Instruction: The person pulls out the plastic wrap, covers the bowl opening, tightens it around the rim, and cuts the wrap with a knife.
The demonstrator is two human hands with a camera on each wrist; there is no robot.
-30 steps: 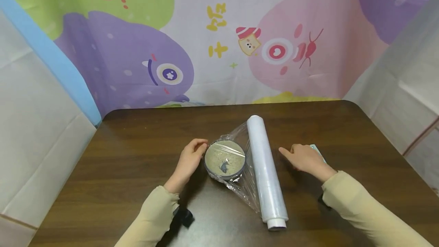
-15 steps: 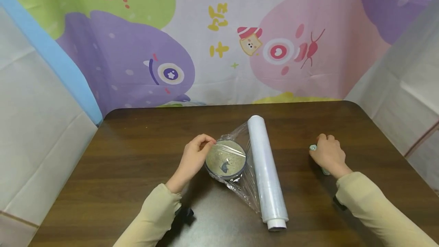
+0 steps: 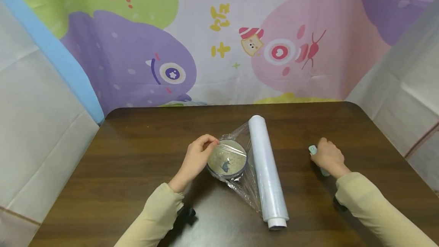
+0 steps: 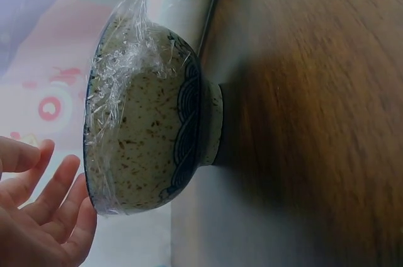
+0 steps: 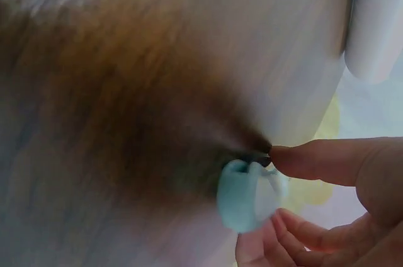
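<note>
A speckled bowl [image 4: 145, 122] with blue wave trim stands on the table, clear cling film [image 4: 116, 84] stretched over its top. My left hand [image 3: 197, 155] is at the bowl's left rim, thumb and index fingertips close together above it. In the left wrist view the other fingers are loosely bent beside the rim, and no film shows between thumb and index. On the right, my right hand [image 3: 329, 157] holds a slim mint-green tool [image 5: 239, 198] with a hole at one end. The thumb touches a dark part of it; its middle is hidden by the hand.
A long roll of cling film [image 3: 267, 170] lies just right of the bowl, its loose sheet running to the bowl. The dark wooden table [image 3: 137, 144] ends at a patterned cloth [image 3: 219, 79] behind, with pale hanging sheets at both sides.
My right hand has moved right and taken hold of the mint-green tool. My left hand has shifted slightly right over the bowl's rim, thumb and index closing together. Bowl and roll stay put.
</note>
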